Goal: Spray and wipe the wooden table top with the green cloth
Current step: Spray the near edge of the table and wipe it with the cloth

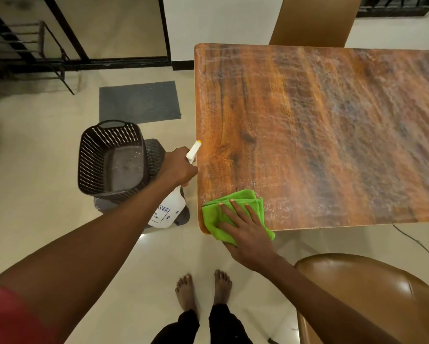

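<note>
The wooden table top (332,135) fills the upper right and shows pale streaks of wet spray. A folded green cloth (233,207) lies on its near left corner. My right hand (245,232) presses flat on the cloth with straight, spread fingers. Just off the table's left edge, my left hand (178,167) grips the neck of a white spray bottle (168,209). The bottle's yellow-tipped nozzle (194,147) points up toward the table edge.
A dark perforated basket (111,157) sits on a dark stool left of the table. One brown chair (372,294) stands at the lower right and another (312,23) at the table's far side. A grey mat (139,101) lies on the tiled floor. My bare feet (203,289) stand below.
</note>
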Demonstrator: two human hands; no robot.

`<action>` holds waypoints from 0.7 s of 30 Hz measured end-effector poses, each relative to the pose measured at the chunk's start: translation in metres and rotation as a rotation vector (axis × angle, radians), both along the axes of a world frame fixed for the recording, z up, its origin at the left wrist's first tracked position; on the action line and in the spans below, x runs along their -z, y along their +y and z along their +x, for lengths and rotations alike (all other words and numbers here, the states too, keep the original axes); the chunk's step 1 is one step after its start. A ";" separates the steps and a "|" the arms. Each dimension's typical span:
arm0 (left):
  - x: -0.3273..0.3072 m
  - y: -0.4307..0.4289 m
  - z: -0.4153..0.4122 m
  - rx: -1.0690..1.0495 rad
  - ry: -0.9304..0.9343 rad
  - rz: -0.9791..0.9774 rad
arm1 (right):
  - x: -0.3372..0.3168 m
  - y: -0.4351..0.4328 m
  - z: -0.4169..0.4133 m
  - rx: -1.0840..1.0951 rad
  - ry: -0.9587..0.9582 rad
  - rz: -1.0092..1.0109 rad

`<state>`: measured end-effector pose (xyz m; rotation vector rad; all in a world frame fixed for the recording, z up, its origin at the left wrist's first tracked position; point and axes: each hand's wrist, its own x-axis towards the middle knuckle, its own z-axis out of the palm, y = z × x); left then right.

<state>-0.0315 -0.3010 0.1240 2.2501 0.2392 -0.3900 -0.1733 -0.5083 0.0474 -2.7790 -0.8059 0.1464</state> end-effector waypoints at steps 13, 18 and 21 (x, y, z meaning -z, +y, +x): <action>0.022 0.006 -0.006 0.042 0.050 0.001 | 0.017 0.017 -0.014 -0.063 -0.098 -0.125; 0.023 0.009 0.005 0.039 0.040 -0.013 | 0.005 0.037 0.029 0.074 -0.039 -0.091; 0.022 0.011 0.008 0.048 0.023 -0.018 | 0.008 0.037 0.008 0.074 -0.056 -0.057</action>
